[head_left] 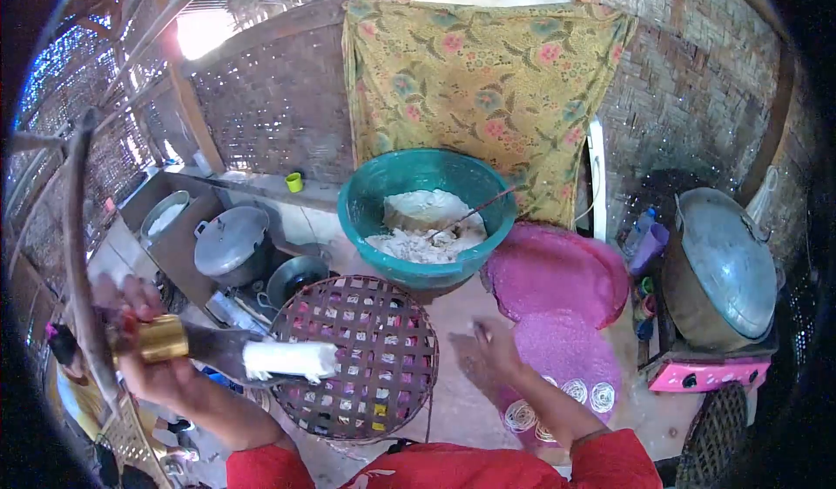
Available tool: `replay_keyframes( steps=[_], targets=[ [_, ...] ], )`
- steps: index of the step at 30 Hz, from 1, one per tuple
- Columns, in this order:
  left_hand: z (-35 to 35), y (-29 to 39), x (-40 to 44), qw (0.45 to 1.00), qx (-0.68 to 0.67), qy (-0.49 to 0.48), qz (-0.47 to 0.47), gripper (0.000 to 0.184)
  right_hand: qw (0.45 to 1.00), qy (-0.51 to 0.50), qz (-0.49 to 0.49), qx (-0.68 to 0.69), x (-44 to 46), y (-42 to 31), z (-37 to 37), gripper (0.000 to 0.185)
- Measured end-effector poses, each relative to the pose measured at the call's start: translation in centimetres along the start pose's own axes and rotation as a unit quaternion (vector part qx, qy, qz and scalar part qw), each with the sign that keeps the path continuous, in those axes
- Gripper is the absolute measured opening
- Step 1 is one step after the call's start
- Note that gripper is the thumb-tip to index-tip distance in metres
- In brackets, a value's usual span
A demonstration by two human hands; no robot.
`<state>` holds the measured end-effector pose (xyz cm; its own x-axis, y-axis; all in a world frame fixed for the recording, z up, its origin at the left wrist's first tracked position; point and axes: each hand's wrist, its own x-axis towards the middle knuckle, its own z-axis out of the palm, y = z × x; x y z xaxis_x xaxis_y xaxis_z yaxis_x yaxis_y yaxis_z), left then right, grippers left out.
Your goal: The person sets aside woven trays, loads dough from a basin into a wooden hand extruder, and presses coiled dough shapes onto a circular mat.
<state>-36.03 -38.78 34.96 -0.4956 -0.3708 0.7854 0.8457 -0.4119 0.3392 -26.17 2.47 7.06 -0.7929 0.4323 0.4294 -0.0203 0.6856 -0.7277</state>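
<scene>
My left hand point(157, 363), at the left, has its fingers wrapped round a gold-coloured metal cylinder point(164, 339). A dark shaft-like piece point(218, 350) extends to the right from the cylinder, with a thick white roll of what looks like dough point(292, 361) at its far end. The roll hovers over a round woven basket-work tray point(353, 350). My right hand point(488, 354) is slightly blurred, with thumb and fingers apart and nothing seen in it. It is beside a pink-purple perforated mat point(566, 350), on which several coiled white noodle-like rounds point(575, 391) lie.
A green basin point(427, 263) holds white dough or flour and a stick point(479, 208). Lidded pots stand left point(231, 241) and right point(727, 254), the right one on a pink stove point(710, 374). A wooden pole point(77, 228) rises at left, near a person in yellow point(83, 397).
</scene>
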Motion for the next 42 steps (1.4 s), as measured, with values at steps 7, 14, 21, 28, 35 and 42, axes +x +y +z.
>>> replay_keyframes(
  steps=[7,14,21,28,35,42],
  targets=[
    [10.1,-2.1,-6.9,0.957,-0.183,0.003,-0.224,0.023,0.921,0.139,-0.256,-0.258,9.1,-12.9,-8.7,0.033],
    [17.0,-7.5,-19.1,0.796,-0.246,-0.034,-0.552,0.009,0.489,-0.377,0.355,0.702,-7.9,-9.3,-8.3,0.084],
    [17.0,-11.6,-31.6,0.708,0.151,-0.41,-0.555,0.036,0.73,-0.073,0.3,0.609,-12.3,-6.3,-22.6,0.083],
    [22.8,-4.6,-38.3,0.632,-0.017,-0.671,-0.386,0.04,0.995,0.063,0.029,-0.07,-15.9,-4.4,-29.8,0.076],
    [28.2,-4.3,-40.5,0.493,-0.04,-0.85,-0.179,0.045,0.989,-0.064,0.039,-0.129,-16.4,-6.3,-32.6,0.085],
    [32.5,-4.0,-41.3,0.561,-0.156,-0.76,-0.288,0.052,0.984,-0.101,0.103,0.105,-13.6,-4.8,-35.2,0.088]
  ],
)
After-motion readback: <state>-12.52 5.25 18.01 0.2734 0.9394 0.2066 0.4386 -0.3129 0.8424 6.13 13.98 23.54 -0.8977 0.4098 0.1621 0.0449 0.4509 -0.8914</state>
